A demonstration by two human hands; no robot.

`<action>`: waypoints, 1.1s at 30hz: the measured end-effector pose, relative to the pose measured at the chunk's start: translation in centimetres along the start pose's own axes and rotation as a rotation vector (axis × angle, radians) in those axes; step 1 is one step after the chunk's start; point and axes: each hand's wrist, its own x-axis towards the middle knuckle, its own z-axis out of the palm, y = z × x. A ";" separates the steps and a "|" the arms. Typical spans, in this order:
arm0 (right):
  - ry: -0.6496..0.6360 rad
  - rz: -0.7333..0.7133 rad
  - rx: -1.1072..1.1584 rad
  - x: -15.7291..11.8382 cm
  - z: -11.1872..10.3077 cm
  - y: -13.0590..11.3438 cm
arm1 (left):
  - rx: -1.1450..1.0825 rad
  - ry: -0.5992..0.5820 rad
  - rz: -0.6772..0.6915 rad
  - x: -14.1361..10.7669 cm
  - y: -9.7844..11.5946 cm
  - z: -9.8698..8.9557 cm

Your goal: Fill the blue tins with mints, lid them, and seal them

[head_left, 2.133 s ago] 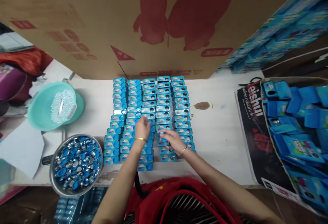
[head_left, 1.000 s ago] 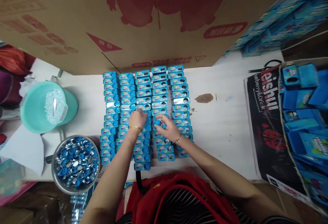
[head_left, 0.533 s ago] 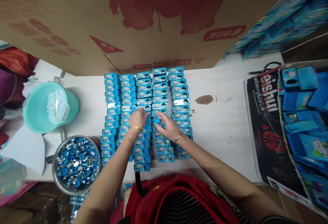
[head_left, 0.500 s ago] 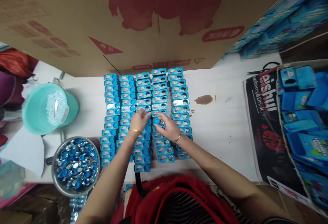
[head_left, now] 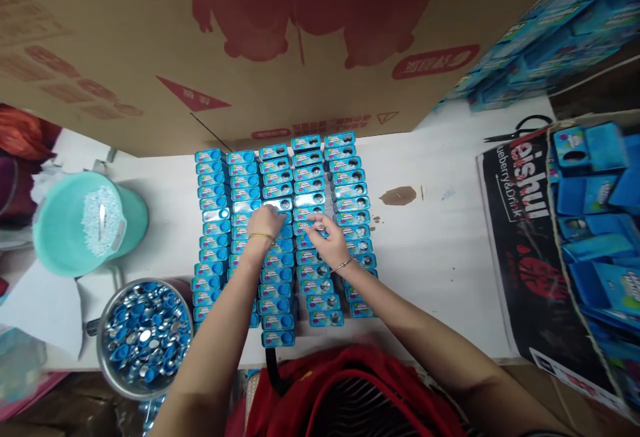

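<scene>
The left hand was curled over the third column of blue boxes, counting from the left, its thumb and fingers drawn together, though what they pinched, if anything, could not be made out; the right hand, arched above the fourth column, held a small silvery piece between thumb and fingers. In that third column the boxes beyond the left hand showed dark or silvery rounds at their right ends, and those nearer the person showed blue ones, so moving one box at a time seemed the surest way to skip none. A light touch, straight down over each round, looked best, since a sideways push might have nudged a narrow box into its neighbour. The wrists were better carried high, clear of the packed tops. Keeping the right hand close beside the left made for a short pass, while the steel pan of blue and silver pieces stood further off, at the table's near left
</scene>
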 end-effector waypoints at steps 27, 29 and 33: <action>-0.161 0.469 0.631 3.1 0.5 -1.9 | -0.909 -0.013 0.302 -2.3 0.7 1.4; -0.185 0.463 0.659 3.4 0.4 -1.8 | -0.803 0.083 0.290 -1.6 0.6 1.0; -0.166 0.504 0.559 3.7 0.8 -1.4 | -0.355 0.222 0.181 -0.2 0.2 0.2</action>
